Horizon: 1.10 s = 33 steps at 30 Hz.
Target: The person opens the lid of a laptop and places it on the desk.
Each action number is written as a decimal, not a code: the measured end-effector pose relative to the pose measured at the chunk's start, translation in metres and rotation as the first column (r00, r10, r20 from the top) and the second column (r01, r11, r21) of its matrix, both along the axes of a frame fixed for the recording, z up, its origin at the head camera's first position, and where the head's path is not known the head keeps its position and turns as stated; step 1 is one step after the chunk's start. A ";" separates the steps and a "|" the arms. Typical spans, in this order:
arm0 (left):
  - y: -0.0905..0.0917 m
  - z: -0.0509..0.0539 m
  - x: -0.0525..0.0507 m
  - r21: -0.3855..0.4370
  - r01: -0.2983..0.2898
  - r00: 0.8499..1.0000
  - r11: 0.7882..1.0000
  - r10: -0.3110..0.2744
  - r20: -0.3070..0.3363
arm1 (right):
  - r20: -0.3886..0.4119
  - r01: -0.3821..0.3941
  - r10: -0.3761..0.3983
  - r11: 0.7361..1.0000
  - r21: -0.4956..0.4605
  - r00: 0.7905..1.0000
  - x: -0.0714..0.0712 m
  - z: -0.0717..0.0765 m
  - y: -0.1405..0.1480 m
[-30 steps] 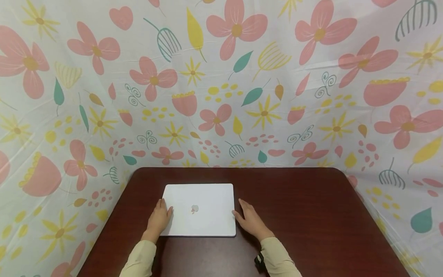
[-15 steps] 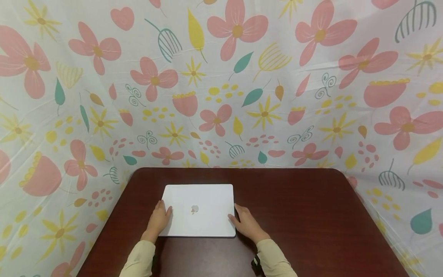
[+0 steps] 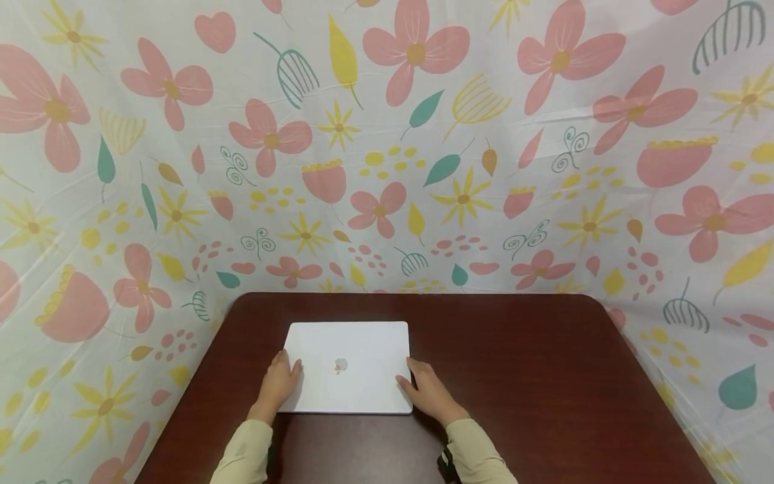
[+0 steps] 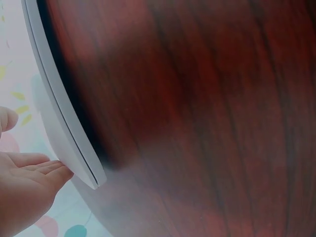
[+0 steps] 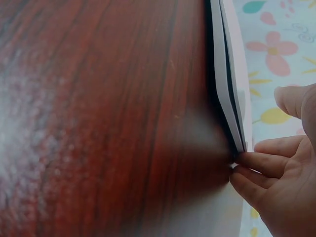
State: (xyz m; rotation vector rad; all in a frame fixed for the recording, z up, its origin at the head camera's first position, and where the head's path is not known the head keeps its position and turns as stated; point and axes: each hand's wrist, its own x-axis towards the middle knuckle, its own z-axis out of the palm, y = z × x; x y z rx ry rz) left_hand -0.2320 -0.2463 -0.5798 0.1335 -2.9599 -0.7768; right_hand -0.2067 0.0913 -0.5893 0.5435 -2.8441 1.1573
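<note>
A closed white laptop (image 3: 369,386) lies flat on the dark reddish-brown table (image 3: 514,363), left of the tabletop's middle, its long sides running across in front of the person; a small logo (image 3: 341,366) marks the lid; the left hand (image 3: 277,383) is at the laptop's left edge, its fingers (image 4: 52,173) fairly straight and touching the side, the thumb raised apart from them and reaching over the lid in the head view; the right hand (image 3: 434,391) is at the opposite edge, its fingers (image 5: 269,163) loosely extended with the tips against the side, the thumb spread away from them above the lid; neither hand is curled round the laptop, so it sits between the two; light beige sleeves (image 3: 244,450) cover both forearms, and a black strap (image 3: 446,464) shows beneath the right one; behind the table hangs a white cloth (image 3: 375,141) printed with pink, yellow and green flowers and leaves.
</note>
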 end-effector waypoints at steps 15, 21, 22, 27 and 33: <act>0.004 0.002 0.002 0.007 0.010 1.000 1.000 -0.010 -0.010 | 0.012 0.017 -0.017 1.000 0.003 1.000 -0.001 -0.001 0.004; 0.008 0.001 0.002 0.025 0.010 1.000 1.000 -0.011 0.017 | 0.007 0.039 -0.039 0.999 0.002 0.999 -0.002 -0.002 0.009; 0.009 0.001 0.002 0.027 0.014 1.000 1.000 -0.014 0.021 | 0.001 0.042 -0.042 0.999 0.002 0.999 -0.002 -0.002 0.010; 0.015 0.003 0.003 0.041 0.030 0.998 0.999 -0.032 0.045 | 0.001 0.063 -0.063 0.997 -0.034 0.998 -0.002 0.000 0.015; 0.021 0.002 0.002 0.051 0.046 0.997 0.998 -0.048 0.053 | 0.012 0.090 -0.090 0.995 -0.048 0.996 -0.002 0.002 0.021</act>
